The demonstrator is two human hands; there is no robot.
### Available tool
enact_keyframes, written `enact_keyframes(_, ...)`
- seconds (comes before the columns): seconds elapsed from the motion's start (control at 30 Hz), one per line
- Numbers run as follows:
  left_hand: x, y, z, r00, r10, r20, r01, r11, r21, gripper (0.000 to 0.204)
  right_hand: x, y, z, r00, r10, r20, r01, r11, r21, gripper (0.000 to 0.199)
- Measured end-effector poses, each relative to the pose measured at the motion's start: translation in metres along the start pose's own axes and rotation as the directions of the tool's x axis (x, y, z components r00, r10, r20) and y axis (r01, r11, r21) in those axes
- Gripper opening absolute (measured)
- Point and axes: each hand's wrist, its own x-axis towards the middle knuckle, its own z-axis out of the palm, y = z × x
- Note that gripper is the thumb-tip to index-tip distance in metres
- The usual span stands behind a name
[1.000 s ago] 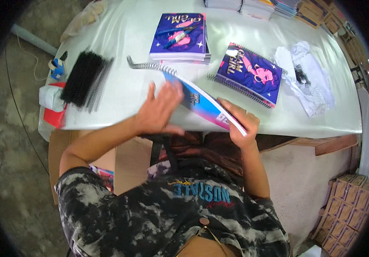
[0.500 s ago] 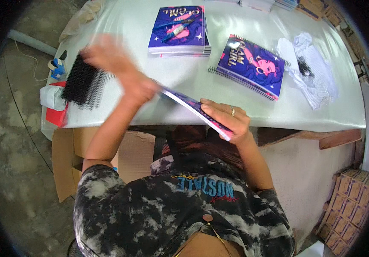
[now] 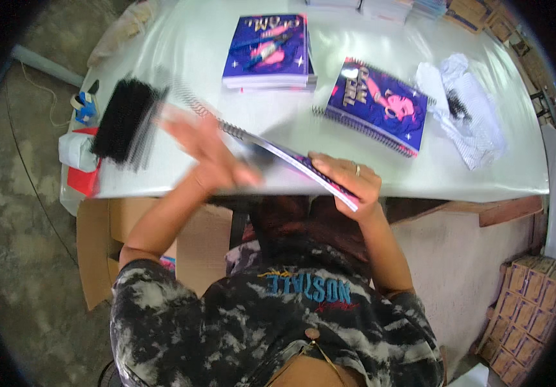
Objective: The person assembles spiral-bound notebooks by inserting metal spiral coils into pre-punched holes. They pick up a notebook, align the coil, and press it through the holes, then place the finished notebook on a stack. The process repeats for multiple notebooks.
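Note:
My right hand (image 3: 355,184) is closed around one end of a notebook (image 3: 303,166), which is tilted so its white page edge faces up. A dark spiral binding coil (image 3: 231,131) runs along the notebook's far left end, and its loose length sticks out past the corner, blurred. My left hand (image 3: 204,145) is beside that coil, smeared by motion, with fingers stretched apart and nothing seen in them. I cannot tell whether it touches the coil. To its left lies a heap of black spiral coils (image 3: 124,122).
At the back is a stack of purple notebooks (image 3: 239,68) with pens on top. Spiral-bound notebooks (image 3: 381,106) lie to the right, beside a crumpled white cloth (image 3: 468,126). A blue tape dispenser (image 3: 86,108) stands at the left edge, and an open cardboard box (image 3: 204,235) below the table.
My left hand has moved from above the coil heap back toward me and right. The coil's loose end now shows beyond the notebook. My right hand keeps its hold.

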Motion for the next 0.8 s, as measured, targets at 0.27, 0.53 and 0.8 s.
enact_keyframes(0.27,-0.042,0.034,0.006,0.957,0.051,0.285,-0.007,0.988,-0.156,0.104,0.003,0.003,-0.006,1.0,-0.014,-0.01,0.013,0.997,-0.075,0.025)
enact_keyframes(0.53,-0.013,0.017,0.015,0.904,-0.255,0.342,0.294,0.953,-0.068,0.106,0.008,-0.002,-0.005,1.0,-0.01,0.001,0.01,0.995,-0.102,0.028)
enact_keyframes(0.8,-0.042,-0.061,0.01,0.971,-0.235,0.037,0.235,0.972,0.005,0.096,0.011,-0.012,0.003,0.998,-0.044,0.049,0.048,0.996,-0.077,0.026)
